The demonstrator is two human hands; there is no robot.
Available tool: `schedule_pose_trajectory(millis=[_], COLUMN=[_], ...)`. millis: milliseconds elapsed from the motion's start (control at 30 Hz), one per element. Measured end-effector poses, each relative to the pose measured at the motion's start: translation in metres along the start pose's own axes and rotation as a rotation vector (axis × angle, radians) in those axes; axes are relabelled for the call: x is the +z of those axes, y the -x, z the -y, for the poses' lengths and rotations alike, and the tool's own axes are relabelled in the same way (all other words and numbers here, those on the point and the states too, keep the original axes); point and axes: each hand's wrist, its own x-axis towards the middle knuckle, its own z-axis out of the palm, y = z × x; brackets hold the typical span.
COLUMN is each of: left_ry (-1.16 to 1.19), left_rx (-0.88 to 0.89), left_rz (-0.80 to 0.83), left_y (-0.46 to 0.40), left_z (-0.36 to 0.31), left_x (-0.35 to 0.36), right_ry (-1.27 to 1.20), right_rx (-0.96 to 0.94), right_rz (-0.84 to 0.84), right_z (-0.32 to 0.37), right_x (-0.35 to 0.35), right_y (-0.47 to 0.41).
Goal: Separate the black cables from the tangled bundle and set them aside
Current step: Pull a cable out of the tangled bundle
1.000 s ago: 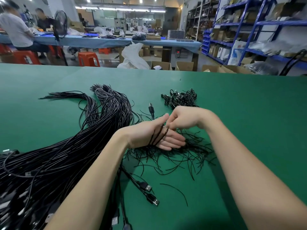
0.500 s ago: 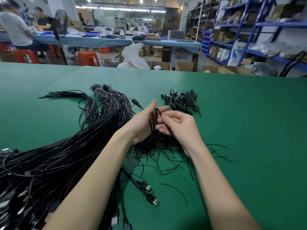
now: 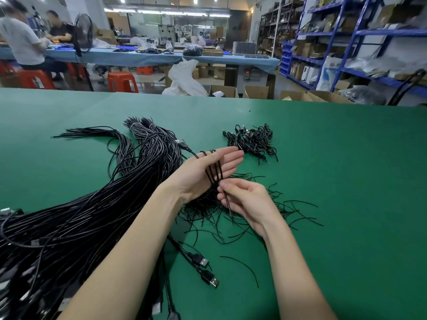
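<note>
A big bundle of long black cables point(image 3: 76, 211) sprawls across the left of the green table point(image 3: 346, 181). My left hand point(image 3: 208, 172) is held palm up with straight fingers, and a few loops of thin black cable point(image 3: 213, 169) are wound over it; a USB plug point(image 3: 182, 144) hangs off behind the fingers. Just below it, my right hand point(image 3: 245, 202) pinches the loops' loose ends between thumb and fingertips. Beneath both hands lies a loose tangle of thin black wires point(image 3: 254, 215).
A small heap of coiled black cables point(image 3: 250, 139) lies beyond my left hand. Two USB plugs point(image 3: 205, 271) rest near my left forearm. Past the far table edge stand cardboard boxes point(image 3: 254, 92), red stools, people at a blue bench and blue shelving on the right.
My left hand has opened flat and risen, with the cable loops now spread across its palm. My right hand has pulled back toward me, drawing the cable ends down.
</note>
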Motion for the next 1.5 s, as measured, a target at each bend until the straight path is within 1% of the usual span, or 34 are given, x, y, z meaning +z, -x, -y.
schedule_pose_trajectory(millis=[67, 133, 200, 300, 367, 433, 500, 567, 633, 767, 800, 1000, 1133, 1267, 1400, 1500], left_ry=[0.006, -0.022, -0.065, -0.115, -0.152, -0.221, -0.271, -0.33, -0.377, -0.466, -0.484, -0.457, -0.406, -0.385, -0.404, -0.493], left_rx=[0.021, 0.021, 0.001, -0.021, -0.032, -0.023, -0.013, -0.032, -0.088, -0.2, -0.213, -0.277, -0.278, -0.277, -0.237, -0.181], left_rz=[0.037, 0.092, 0.111, 0.091, 0.139, 0.164, 0.17, 0.213, 0.28, 0.381, 0.39, 0.388, 0.432, 0.407, 0.348, 0.319], left_y=[0.001, 0.004, 0.007, 0.011, 0.013, 0.014, 0.015, 0.016, 0.016, 0.019, 0.02, 0.02, 0.02, 0.02, 0.018, 0.017], left_z=[-0.004, -0.006, -0.005, -0.004, -0.005, -0.006, -0.007, -0.008, -0.008, -0.002, -0.001, -0.003, -0.004, -0.002, 0.0, 0.002], left_x=[-0.002, -0.002, 0.0, -0.001, -0.001, 0.001, 0.003, 0.006, 0.011, 0.021, 0.023, 0.016, 0.016, 0.017, 0.017, 0.019], right_ry=[-0.001, 0.02, 0.109, 0.298, 0.42, 0.458, 0.439, 0.35, 0.283, 0.451, 0.474, 0.474, 0.434, 0.357, 0.3, 0.279], right_rx=[0.023, 0.013, -0.005, -0.062, -0.129, -0.196, -0.257, -0.313, -0.358, -0.377, -0.384, -0.374, -0.325, -0.285, -0.269, -0.262], right_rz=[0.037, 0.034, 0.05, 0.089, 0.106, 0.146, 0.175, 0.129, 0.103, 0.201, 0.198, 0.11, 0.11, 0.094, 0.071, 0.027], right_z=[-0.001, -0.001, -0.001, 0.001, 0.009, 0.02, 0.033, 0.044, 0.051, 0.051, 0.047, 0.038, 0.036, 0.033, 0.032, 0.03], right_x=[-0.005, -0.008, -0.009, -0.012, -0.015, -0.019, -0.022, -0.021, -0.016, 0.006, 0.01, 0.003, -0.001, 0.003, 0.005, 0.004], right_y=[-0.001, -0.002, -0.002, -0.002, -0.001, 0.001, 0.004, 0.006, 0.009, 0.011, 0.009, 0.002, 0.001, 0.001, 0.001, -0.001])
